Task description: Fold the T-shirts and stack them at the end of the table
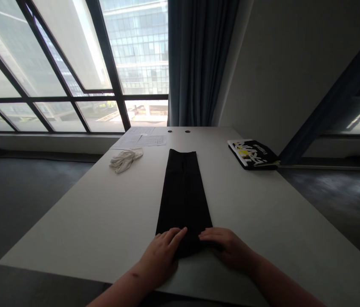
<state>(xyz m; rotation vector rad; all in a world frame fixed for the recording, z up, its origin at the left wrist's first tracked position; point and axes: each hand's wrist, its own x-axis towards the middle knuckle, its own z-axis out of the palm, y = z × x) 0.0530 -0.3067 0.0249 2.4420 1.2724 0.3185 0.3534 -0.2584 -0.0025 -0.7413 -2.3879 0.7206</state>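
A pair of black trousers [182,187], folded lengthwise into a long strip, lies flat on the white table with its far end toward the window. At the near end, my left hand [163,253] grips the left corner, its fingers over the top of the cloth. Across from it, my right hand [227,247] holds the right corner, where the edge of the fabric curls up under the fingers. Both thumbs are mostly hidden.
On the white table [119,217], a crumpled white cloth [125,160] lies at the left, near some paper sheets [148,140]. A folded black item with white and yellow print [253,153] sits at the right. Blue curtains [199,64] hang behind.
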